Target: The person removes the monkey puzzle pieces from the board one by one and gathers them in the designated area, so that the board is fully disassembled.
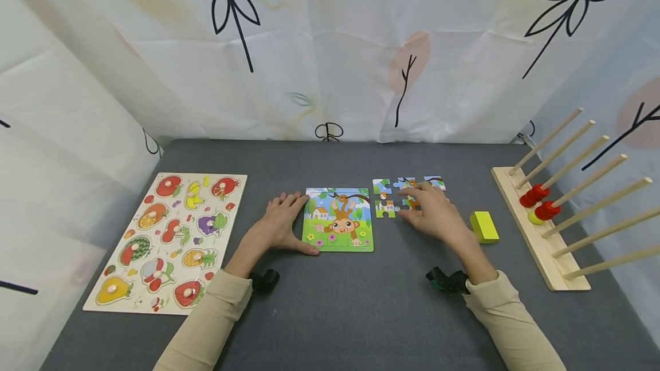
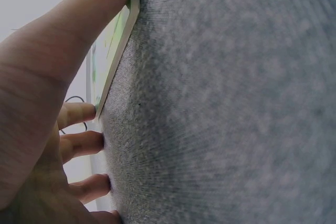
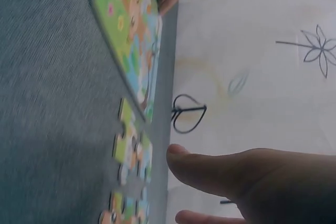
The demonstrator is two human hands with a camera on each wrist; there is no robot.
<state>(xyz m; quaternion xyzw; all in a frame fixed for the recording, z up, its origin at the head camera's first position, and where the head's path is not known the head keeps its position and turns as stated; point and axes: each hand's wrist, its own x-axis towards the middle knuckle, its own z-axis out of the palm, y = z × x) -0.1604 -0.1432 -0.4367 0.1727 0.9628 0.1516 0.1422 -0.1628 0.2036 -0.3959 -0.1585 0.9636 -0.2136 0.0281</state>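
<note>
A square monkey jigsaw board lies flat at the middle of the table. My left hand spans its left side, with the thumb at the near left corner and a fingertip by the far corner; the other fingers rest on the cloth in the left wrist view. To the right of the board, loose jigsaw pieces lie in two rows. Over the right part of these pieces hovers my right hand, thumb and fingers apart, partly covering some. In the right wrist view its thumb stands clear of the pieces.
At the left lies a fruit picture board. A yellow block sits beyond my right wrist. Farther right, a wooden peg rack carries red beads and a yellow one. A patterned white curtain hangs behind the grey table.
</note>
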